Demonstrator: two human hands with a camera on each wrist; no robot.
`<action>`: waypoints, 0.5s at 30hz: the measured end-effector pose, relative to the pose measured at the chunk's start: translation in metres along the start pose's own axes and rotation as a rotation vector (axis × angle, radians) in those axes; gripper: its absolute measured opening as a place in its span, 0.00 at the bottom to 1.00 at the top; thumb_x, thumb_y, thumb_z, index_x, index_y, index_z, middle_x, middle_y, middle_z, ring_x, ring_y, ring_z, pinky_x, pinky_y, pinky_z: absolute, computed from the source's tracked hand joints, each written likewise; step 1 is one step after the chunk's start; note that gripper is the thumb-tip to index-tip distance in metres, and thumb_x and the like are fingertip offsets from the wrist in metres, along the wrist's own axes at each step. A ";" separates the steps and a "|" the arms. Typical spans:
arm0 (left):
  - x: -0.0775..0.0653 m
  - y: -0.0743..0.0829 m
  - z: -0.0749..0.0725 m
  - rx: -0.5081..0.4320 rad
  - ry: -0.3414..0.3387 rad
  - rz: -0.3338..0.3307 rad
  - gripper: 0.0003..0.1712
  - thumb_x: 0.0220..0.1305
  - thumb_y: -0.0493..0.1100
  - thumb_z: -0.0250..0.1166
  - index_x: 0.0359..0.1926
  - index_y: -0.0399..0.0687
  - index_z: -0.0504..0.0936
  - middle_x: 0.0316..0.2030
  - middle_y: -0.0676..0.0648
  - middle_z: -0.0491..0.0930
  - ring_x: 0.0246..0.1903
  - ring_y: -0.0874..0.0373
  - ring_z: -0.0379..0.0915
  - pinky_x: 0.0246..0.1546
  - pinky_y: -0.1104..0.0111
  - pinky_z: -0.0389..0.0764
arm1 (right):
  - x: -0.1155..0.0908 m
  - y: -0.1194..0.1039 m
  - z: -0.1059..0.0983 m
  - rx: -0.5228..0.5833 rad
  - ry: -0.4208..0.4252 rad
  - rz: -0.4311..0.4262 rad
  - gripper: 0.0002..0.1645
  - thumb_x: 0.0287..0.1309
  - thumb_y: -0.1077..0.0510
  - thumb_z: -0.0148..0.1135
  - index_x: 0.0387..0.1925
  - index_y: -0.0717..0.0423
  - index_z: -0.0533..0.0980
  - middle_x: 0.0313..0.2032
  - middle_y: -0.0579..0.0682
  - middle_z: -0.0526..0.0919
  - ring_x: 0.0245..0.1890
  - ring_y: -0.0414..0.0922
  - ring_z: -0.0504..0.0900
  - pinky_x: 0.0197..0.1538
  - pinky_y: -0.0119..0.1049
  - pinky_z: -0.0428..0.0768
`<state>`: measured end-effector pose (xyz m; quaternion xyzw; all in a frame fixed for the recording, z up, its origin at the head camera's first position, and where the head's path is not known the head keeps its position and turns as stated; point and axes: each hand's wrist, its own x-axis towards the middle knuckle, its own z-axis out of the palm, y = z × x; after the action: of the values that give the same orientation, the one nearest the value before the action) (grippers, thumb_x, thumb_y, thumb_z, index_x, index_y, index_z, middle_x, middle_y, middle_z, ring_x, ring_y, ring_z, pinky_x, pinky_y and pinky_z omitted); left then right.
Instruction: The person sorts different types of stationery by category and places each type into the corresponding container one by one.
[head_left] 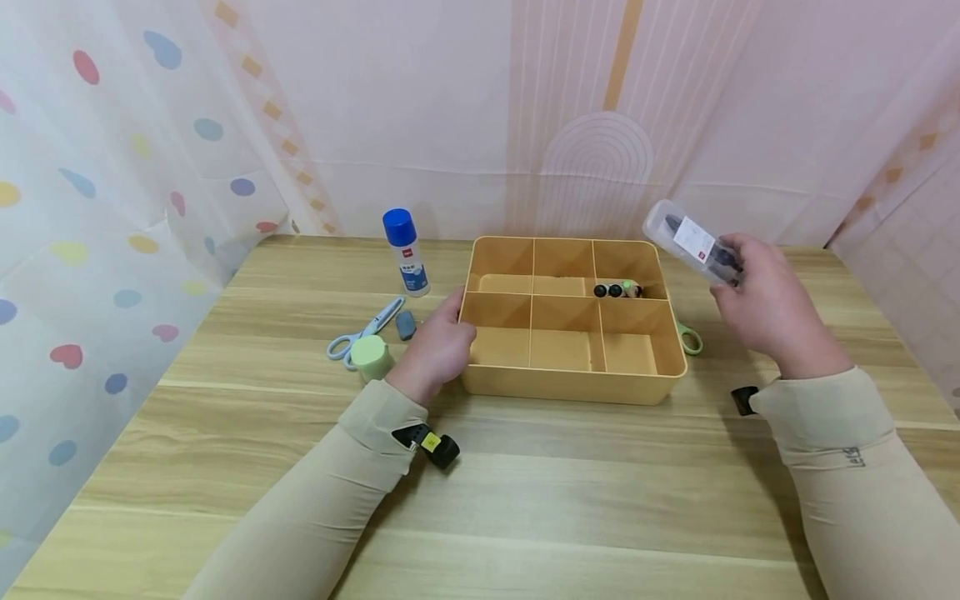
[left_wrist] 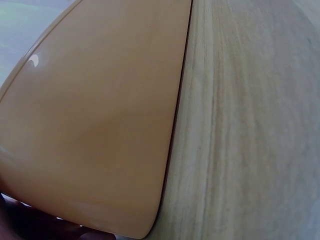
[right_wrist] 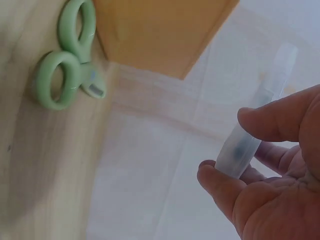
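Observation:
A yellow-orange storage box [head_left: 573, 385] with six compartments stands on the table. My left hand [head_left: 435, 343] holds the box by its left side; the box's smooth wall [left_wrist: 105, 110] fills much of the left wrist view. Raised beyond the box's right side, my right hand [head_left: 772, 300] pinches a clear plastic case [head_left: 693, 242] between thumb and fingers. The case has a white label and a dark object inside, of a kind I cannot tell. Small items with round black ends [head_left: 617, 290] lie in the back right compartment.
Left of the box are a blue-capped bottle [head_left: 407, 254], light blue scissors [head_left: 375, 323], a blue-grey eraser-like block [head_left: 406, 325] and a pale green cylinder [head_left: 371, 358]. Green-handled scissors [right_wrist: 59, 80] lie at the box's right side, partly hidden in the head view. A patterned curtain [head_left: 420, 108] hangs behind.

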<state>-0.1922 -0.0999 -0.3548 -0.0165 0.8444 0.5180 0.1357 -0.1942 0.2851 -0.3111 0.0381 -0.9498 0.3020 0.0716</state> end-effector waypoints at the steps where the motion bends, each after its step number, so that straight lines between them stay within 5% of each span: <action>1: 0.000 0.000 0.000 0.000 -0.001 -0.001 0.40 0.77 0.37 0.44 0.85 0.64 0.49 0.81 0.49 0.60 0.79 0.44 0.57 0.81 0.40 0.53 | -0.001 -0.002 0.000 0.003 -0.003 -0.007 0.38 0.65 0.69 0.57 0.74 0.74 0.59 0.66 0.79 0.65 0.62 0.70 0.66 0.67 0.72 0.65; 15: -0.001 0.000 -0.001 -0.005 -0.004 0.000 0.40 0.77 0.37 0.44 0.85 0.62 0.49 0.81 0.48 0.60 0.79 0.44 0.57 0.80 0.39 0.54 | -0.011 -0.021 -0.006 -0.030 -0.076 -0.115 0.38 0.66 0.69 0.59 0.74 0.72 0.60 0.63 0.75 0.68 0.61 0.68 0.68 0.64 0.71 0.69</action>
<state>-0.1918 -0.1010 -0.3544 -0.0161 0.8428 0.5201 0.1372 -0.1799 0.2719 -0.2960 0.1030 -0.9526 0.2813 0.0533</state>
